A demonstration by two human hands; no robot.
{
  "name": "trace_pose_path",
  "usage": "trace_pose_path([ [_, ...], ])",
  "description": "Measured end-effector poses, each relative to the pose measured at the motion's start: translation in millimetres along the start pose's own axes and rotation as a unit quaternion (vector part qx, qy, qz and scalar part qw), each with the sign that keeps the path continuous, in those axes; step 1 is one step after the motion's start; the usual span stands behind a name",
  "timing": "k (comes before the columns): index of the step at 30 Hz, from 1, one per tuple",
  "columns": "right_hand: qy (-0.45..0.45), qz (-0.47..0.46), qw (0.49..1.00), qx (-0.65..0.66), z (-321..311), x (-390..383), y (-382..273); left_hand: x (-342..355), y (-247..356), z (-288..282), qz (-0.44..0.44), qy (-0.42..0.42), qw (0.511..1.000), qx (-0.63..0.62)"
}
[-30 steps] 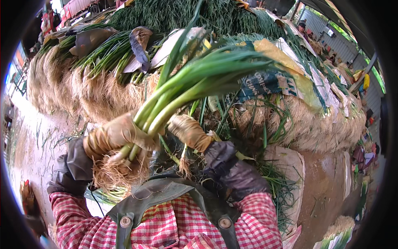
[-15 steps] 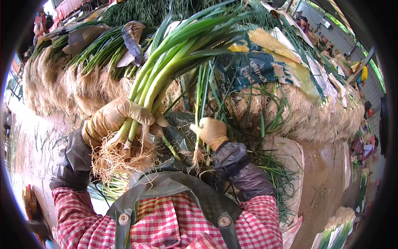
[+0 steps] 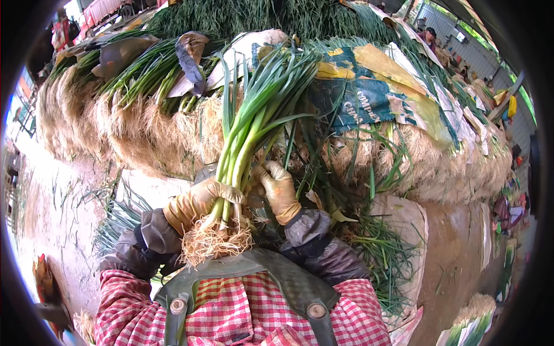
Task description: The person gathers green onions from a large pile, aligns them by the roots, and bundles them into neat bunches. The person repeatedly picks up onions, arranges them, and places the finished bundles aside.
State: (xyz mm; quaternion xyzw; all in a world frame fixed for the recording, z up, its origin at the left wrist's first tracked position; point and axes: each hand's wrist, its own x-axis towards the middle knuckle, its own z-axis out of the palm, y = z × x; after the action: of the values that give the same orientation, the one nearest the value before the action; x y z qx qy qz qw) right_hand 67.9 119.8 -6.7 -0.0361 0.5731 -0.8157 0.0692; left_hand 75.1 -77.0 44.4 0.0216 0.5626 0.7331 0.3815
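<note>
My gloved left hand (image 3: 199,205) is closed around a bunch of green onions (image 3: 236,155), low on the pale stalks. Their tangled roots (image 3: 216,239) hang below that hand, in front of my dark apron (image 3: 288,277). The long green leaves fan upward and away from me. My gloved right hand (image 3: 278,190) is right beside the bunch, its fingers bent in toward the stalks. What those fingers pinch is partly hidden. Both gloves are tan and soiled.
A long heap of green onions (image 3: 138,132), roots facing me, lies beyond my hands. Sacking (image 3: 358,98) and cloths cover parts of it. Loose leaves (image 3: 381,254) lie to my right, and another bunch (image 3: 470,320) lies at lower right. A person (image 3: 428,37) is far right.
The bunch in my left hand has moved right and down, toward my middle. My right hand has come up beside it; the thin stalk it held is no longer distinct.
</note>
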Motion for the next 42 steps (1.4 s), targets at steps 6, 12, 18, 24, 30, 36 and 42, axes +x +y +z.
trace_pose_path([
  [6,0.020,-0.349,0.891,-0.291,8.3,-1.6,-0.7,-6.9,5.2,-0.9,-0.025,0.064,0.996,-0.051],
  [12,-0.096,-0.473,0.807,-0.339,14.9,-47.7,-45.7,-1.4,15.8,4.0,-0.012,0.037,0.994,-0.102],
  [18,-0.042,-0.300,0.803,-0.513,-34.8,2.1,-20.8,0.1,21.6,9.4,0.024,-0.067,0.996,-0.049],
  [24,0.051,-0.020,0.767,-0.640,-120.0,19.5,-35.5,-48.3,41.9,16.2,0.075,-0.100,0.947,0.297],
  [30,-0.139,-0.014,0.899,0.416,-98.7,-70.6,-35.5,-60.6,25.3,35.1,0.115,-0.104,0.913,0.378],
  [36,0.241,-0.060,0.925,0.288,-226.7,-92.5,2.0,-114.8,6.7,-25.2,-0.155,-0.002,0.599,0.786],
  [42,0.131,-0.268,0.903,0.310,-429.2,-167.0,-5.6,-175.6,-26.8,-121.5,-0.015,0.120,0.638,0.761],
])
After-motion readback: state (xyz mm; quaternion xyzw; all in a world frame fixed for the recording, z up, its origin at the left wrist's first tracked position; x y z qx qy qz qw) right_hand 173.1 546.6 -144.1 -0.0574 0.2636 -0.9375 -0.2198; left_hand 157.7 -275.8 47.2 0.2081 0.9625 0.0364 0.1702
